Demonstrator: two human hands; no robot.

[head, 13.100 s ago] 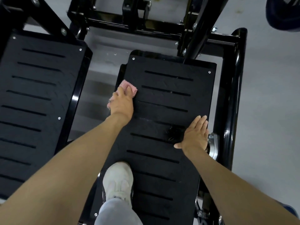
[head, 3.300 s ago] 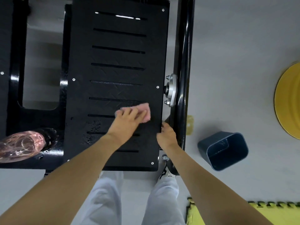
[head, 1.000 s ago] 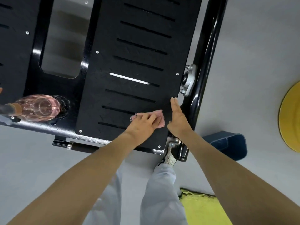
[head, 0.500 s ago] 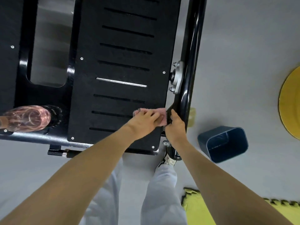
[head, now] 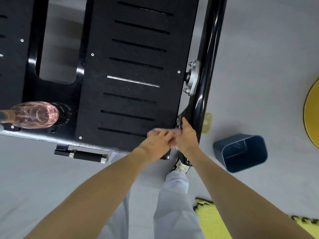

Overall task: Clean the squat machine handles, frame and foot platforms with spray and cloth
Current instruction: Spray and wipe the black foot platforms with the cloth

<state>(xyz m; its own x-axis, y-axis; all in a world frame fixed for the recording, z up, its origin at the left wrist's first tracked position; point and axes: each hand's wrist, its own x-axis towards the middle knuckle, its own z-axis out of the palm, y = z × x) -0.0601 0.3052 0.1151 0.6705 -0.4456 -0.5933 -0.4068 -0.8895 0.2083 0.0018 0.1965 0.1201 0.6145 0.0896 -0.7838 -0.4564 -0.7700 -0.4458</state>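
The right black foot platform [head: 134, 71] with its slots fills the upper middle. My left hand [head: 158, 144] presses a pink cloth [head: 177, 132] onto the platform's near right corner; most of the cloth is hidden under my fingers and blurred. My right hand [head: 187, 137] rests flat beside it at the platform's edge, against the black frame tube [head: 209, 54]. A pink clear spray bottle [head: 34, 114] stands on the frame crossbar at the left.
A black handle with silver ends [head: 88, 155] sticks out under the frame's near edge. A dark blue bin [head: 241, 152] stands on the grey floor to the right. A yellow disc [head: 312, 114] lies at the far right, and a yellow-green mat [head: 212, 221] is near my legs.
My left hand has slid the cloth nearer along the platform toward its near right corner. My right hand stayed at the platform's right edge beside the frame tube.
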